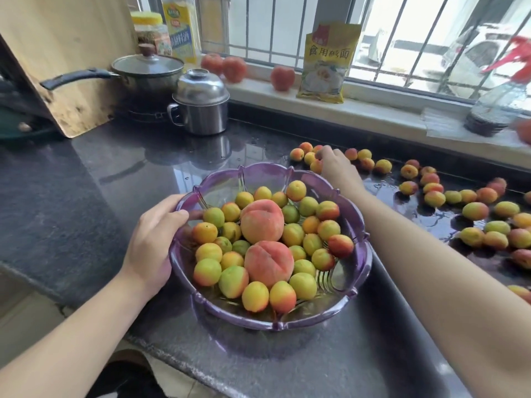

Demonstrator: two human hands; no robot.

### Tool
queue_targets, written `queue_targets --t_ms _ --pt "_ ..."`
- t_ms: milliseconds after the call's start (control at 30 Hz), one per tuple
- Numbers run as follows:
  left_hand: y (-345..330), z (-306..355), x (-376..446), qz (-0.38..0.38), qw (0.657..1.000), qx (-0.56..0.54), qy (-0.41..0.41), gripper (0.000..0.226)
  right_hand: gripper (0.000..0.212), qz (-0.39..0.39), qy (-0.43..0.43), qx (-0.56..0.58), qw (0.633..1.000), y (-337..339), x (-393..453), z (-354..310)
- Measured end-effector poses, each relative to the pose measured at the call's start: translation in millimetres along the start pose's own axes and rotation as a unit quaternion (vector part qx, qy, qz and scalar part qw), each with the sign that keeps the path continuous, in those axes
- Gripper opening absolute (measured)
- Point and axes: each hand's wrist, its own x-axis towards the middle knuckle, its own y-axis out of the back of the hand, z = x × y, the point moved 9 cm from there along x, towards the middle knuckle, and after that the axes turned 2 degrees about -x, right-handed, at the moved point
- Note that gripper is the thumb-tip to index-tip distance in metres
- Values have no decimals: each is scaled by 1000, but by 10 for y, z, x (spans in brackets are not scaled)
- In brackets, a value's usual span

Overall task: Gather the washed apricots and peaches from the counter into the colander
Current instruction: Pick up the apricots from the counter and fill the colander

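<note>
On the counter: translucent purple plastic colander with a scalloped rim (349,206) stands near the front edge of the dark speckled stone counter (94,173).
Colander contents: two large pink-orange peaches (262,221) lie in the middle, one behind the other, ringed by many small yellow, green and red-blushed apricots (304,285).
Loose fruit: small yellow-and-red apricots still on the counter (475,211) are scattered over its wet right side, with a small cluster just beyond the colander's far rim.
Left hands entry: the left hand (152,242) grips the colander's left rim, thumb over the inside edge, fingers curled round the outside.
Right hands entry: the right hand (336,168) reaches past the far rim into that cluster, fingers bent down onto an apricot; whether it has closed on the fruit cannot be told.
Behind: a lidded stainless steel mug (201,107) and a dark-handled saucepan with a glass lid (143,71) stand at the back left.
Windowsill: three red-orange peaches (283,78) and a yellow printed packet (327,63) rest on the pale sill.
</note>
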Motion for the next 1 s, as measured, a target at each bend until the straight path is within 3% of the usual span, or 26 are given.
queue_targets --t_ms 133,267,433,533,600,733,900,1000 --pt "28 -17 13 -2 1000 11 -2 34 39 32 -25 40 998 34 -22 84" --pt "24 -8 13 1 1000 4 -4 34 33 42 -62 161 984 229 -229 314" --pt "29 -28 17 2 1000 6 5 31 36 8 -62 337 940 687 -689 269" --pt "43 -63 33 3 1000 4 13 31 33 -55 -38 424 903 951 -1072 32" --pt "37 -60 36 3 1000 11 15 31 32 -99 -10 374 922 1078 -1330 -146" --pt "16 -32 18 2 1000 17 21 32 27 -130 49 110 984 1179 -1740 -491" --pt "31 -34 -12 -16 998 40 36 36 21 -145 67 -139 977 936 -2021 -778" --pt "27 -15 -46 -9 998 50 42 32 18 -171 39 -219 960 792 -2072 -788"
